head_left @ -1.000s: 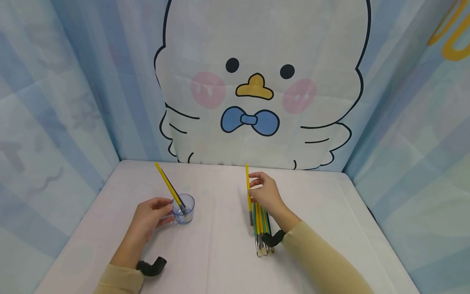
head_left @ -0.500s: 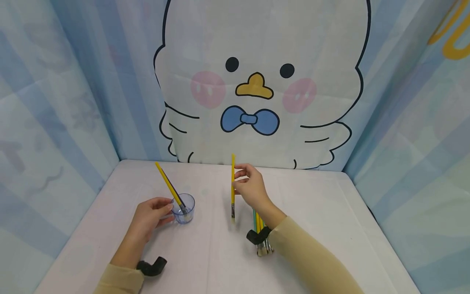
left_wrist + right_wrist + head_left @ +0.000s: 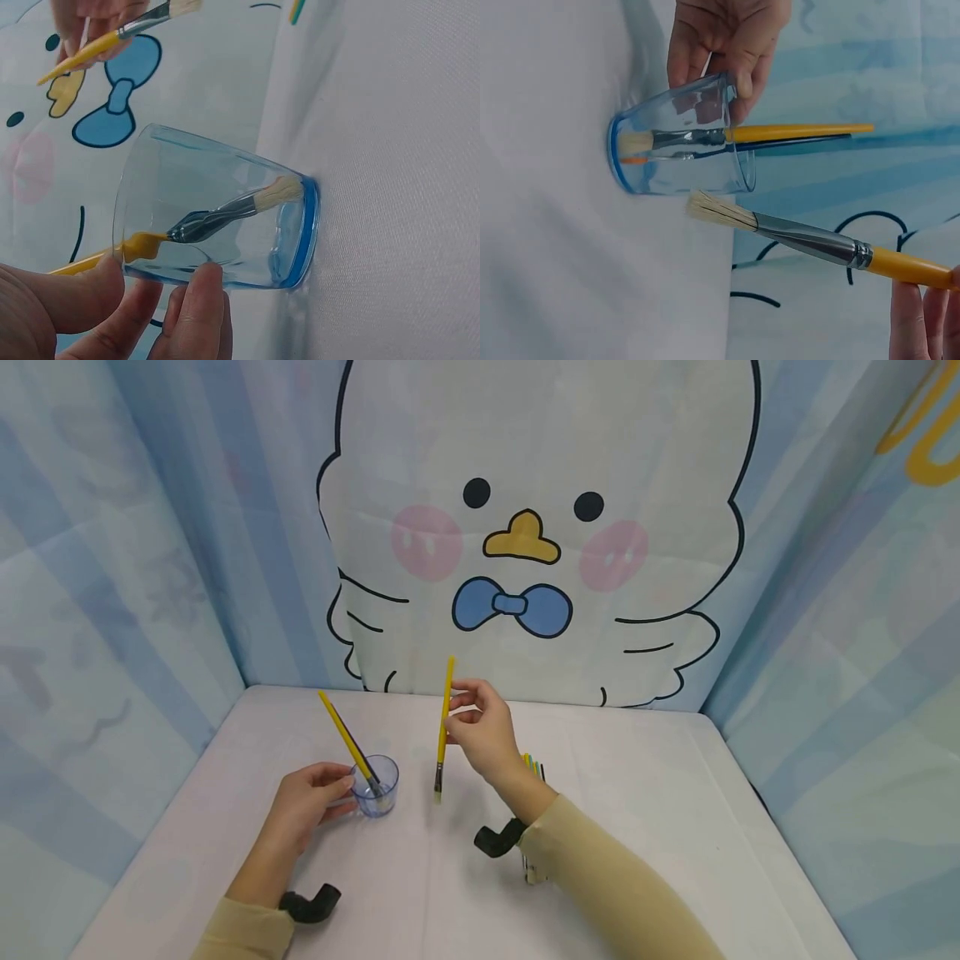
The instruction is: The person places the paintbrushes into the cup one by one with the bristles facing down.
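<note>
My left hand [image 3: 303, 802] holds a clear bluish plastic cup [image 3: 387, 792] by its left side, thumb near the rim and fingertips along the wall. The cup stands upright on the table. Inside it, bristles down, lean a yellow-handled paintbrush [image 3: 341, 727] and a thinner dark-handled paintbrush [image 3: 787, 141] with orange bristles. To the right of the cup, my right hand [image 3: 483, 727] pinches another yellow paintbrush [image 3: 441, 747] by its handle, above the table. Its pale bristles [image 3: 716, 210] point down, close to the cup but apart from it in the head view.
Several more paintbrushes [image 3: 531, 870] lie together on the white table [image 3: 375, 893], mostly hidden under my right forearm. A cloth backdrop [image 3: 637, 460] with a cartoon bird rises behind the table, and striped curtains [image 3: 90, 610] hang at the sides.
My right hand has lifted the yellow paintbrush off the pile and carried it left toward the cup, its bristle end now tilted slightly left. My left hand and the cup stay put.
</note>
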`<state>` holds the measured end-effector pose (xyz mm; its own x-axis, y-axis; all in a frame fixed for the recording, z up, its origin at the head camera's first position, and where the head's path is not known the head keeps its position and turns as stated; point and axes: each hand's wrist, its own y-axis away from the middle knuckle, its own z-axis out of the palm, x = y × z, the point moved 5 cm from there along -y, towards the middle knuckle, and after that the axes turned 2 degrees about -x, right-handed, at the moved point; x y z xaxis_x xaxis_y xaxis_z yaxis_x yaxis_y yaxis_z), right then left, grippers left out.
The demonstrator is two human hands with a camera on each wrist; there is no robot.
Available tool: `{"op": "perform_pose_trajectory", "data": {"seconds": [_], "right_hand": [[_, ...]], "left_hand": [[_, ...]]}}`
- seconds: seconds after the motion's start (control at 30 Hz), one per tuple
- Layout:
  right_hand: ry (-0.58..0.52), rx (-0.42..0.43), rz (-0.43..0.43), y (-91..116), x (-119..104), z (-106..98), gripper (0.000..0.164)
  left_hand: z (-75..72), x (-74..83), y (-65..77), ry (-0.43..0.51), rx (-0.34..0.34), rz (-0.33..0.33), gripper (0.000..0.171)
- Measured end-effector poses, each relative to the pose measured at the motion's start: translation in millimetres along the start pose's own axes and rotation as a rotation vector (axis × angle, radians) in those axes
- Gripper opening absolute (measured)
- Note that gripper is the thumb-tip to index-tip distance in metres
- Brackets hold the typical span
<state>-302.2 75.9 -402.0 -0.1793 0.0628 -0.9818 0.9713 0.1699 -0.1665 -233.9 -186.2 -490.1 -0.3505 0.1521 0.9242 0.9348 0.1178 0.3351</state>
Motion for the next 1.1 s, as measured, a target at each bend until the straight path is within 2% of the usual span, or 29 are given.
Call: {"op": "perform_pose_trajectory", "data": {"seconds": [0.43, 0.7, 0.97, 1.1], "right_hand": [[-0.075, -0.041, -0.087, -0.5, -19.2, 34.8, 0.048], [-0.107, -0.045, -0.089, 0.0, -21.1, 53.0, 0.048], [-0.137, 0.021, -0.124, -7.3, -16.5, 64.9, 0.047], [-0.111, 0.019, -0.126, -10.8, -13.1, 70.9, 0.048]], "left_hand": [[-0.4, 0.1, -0.6, 0.002, 0.002, 0.004, 0.041], [0.5, -1.9, -1.8, -0.006, -0.001, -0.008, 0.041], [-0.2, -2.6, -1.6, -0.005, 0.001, -0.005, 0.04], [0.3, -2.9, -2.9, -0.004, 0.0, 0.0, 0.04]]}}
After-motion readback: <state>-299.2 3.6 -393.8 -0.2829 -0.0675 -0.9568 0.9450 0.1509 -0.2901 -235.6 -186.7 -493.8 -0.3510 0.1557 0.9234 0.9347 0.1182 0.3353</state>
